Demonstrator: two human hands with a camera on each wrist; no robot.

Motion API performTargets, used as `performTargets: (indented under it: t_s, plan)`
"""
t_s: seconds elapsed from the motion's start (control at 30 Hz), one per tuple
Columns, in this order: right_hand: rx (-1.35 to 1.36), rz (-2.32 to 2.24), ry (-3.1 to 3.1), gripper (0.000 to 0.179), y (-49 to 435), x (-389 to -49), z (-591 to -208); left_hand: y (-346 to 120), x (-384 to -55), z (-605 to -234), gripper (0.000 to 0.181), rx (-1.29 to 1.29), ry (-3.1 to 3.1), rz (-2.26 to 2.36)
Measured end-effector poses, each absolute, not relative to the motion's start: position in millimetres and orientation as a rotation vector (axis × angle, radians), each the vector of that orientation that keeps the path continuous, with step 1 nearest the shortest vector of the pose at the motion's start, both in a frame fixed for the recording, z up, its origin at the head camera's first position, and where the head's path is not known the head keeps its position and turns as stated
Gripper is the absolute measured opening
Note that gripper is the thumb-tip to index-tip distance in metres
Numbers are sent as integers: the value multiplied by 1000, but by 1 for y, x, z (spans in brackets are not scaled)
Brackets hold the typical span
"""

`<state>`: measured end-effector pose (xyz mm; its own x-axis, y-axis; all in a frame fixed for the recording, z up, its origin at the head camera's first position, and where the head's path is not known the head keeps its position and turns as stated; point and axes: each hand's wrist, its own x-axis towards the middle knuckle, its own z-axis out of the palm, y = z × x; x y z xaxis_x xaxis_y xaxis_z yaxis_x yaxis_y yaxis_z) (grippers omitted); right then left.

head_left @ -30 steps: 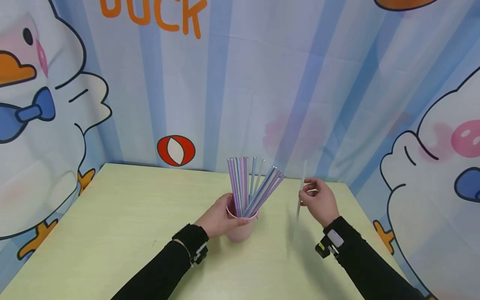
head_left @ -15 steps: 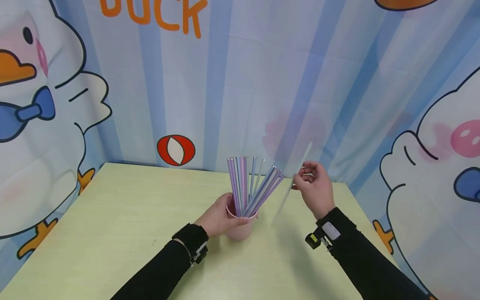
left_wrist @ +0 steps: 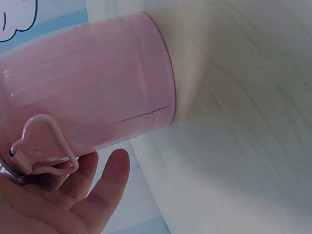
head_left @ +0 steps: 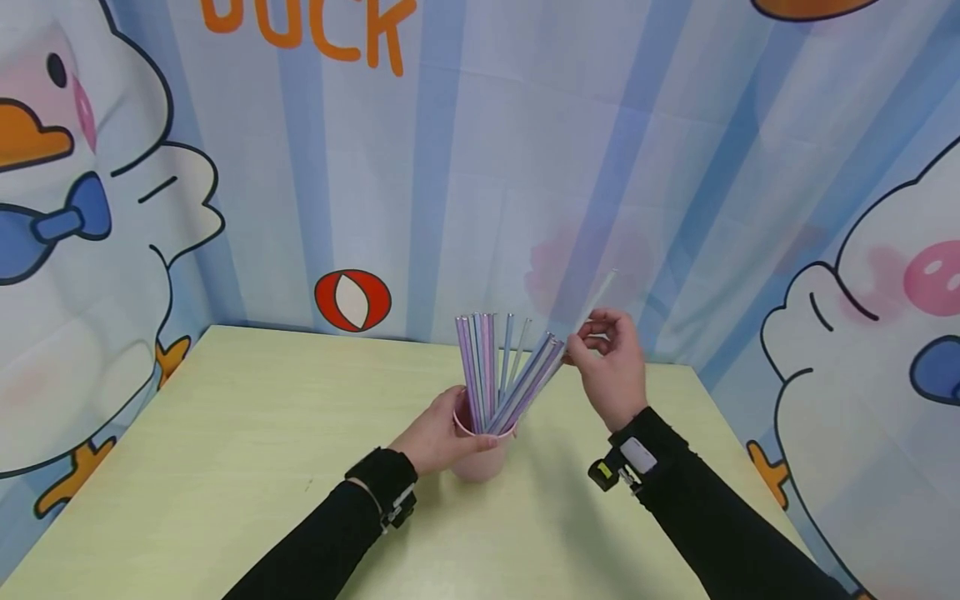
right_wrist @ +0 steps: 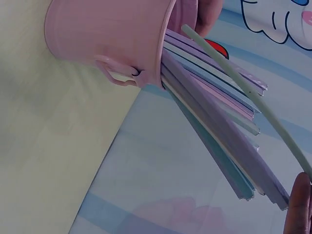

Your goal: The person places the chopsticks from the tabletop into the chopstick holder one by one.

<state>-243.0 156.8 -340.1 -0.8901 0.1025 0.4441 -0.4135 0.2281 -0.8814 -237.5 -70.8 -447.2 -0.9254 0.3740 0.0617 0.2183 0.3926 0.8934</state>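
A pink bucket point(head_left: 480, 467) stands upright on the table, bearing a small heart-shaped handle point(left_wrist: 62, 139) on its side. Pastel purple, blue and pale straws point(head_left: 487, 367) stick out of it, some leaning right. My left hand point(head_left: 438, 433) grips the bucket at its rim, thumb across the front; the left wrist view has other fingers behind it. Beside the leaning straws, my right hand point(head_left: 611, 367) pinches one pale straw point(right_wrist: 253, 97) between thumb and fingers. This straw slants, its lower end near the bucket's mouth; whether it touches the other straws I cannot tell.
The pale yellow table point(head_left: 315, 467) ends at a striped blue backdrop point(head_left: 495, 167) hanging close behind. Cartoon figures and a red ball are printed on that cloth. Straps with small devices sit on both wrists.
My right hand has moved left and slightly up, bringing the pale straw to the bucket's leaning straws. The straw has tilted from near upright to slanted. My left hand and the bucket stayed put.
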Motion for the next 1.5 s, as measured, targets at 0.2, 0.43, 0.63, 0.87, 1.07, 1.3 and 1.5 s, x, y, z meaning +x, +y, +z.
performTargets:
  t_s: [0.2, 0.43, 0.63, 0.87, 1.07, 1.3, 1.5]
  plan:
    - [314, 1685, -2087, 36, 151, -242, -348, -70, -238, -447, 80, 543, 2475, 1580]
    - [308, 1595, -2131, 36, 143, -239, -358, -69, -237, -446, 83, 528, 2495, 1570]
    - [284, 1584, -2181, 36, 139, -235, -368, -69, -237, -446, 82, 553, 2457, 1599]
    - [264, 1590, -2205, 34, 136, -232, -380, -70, -237, -446, 84, 544, 2483, 1581]
    - [221, 1615, -2216, 33, 135, -228, -392, -69, -239, -446, 81, 558, 2433, 1624]
    - [202, 1631, -2216, 32, 135, -227, -406, -69, -239, -446, 81, 566, 2458, 1598]
    - [182, 1649, -2248, 32, 134, -228, -419, -69, -239, -446, 82, 561, 2458, 1594]
